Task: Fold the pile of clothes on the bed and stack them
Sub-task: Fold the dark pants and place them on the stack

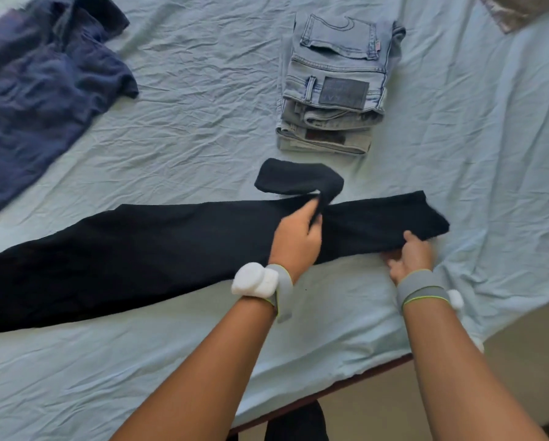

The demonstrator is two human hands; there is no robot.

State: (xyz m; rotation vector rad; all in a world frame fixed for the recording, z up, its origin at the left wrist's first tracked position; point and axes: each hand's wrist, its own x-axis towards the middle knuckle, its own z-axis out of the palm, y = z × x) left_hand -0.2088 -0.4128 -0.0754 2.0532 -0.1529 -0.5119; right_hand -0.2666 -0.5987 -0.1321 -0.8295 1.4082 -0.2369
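Black garment (139, 249) flat on bed (203, 122); left hand (295, 237) pinches sleeve, right hand (410, 254) grips hem.

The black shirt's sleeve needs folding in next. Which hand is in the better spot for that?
The left hand. It already pinches the sleeve where it joins the black shirt, so it could probably swing it in. The right hand grips the shirt's near edge, steadying it.
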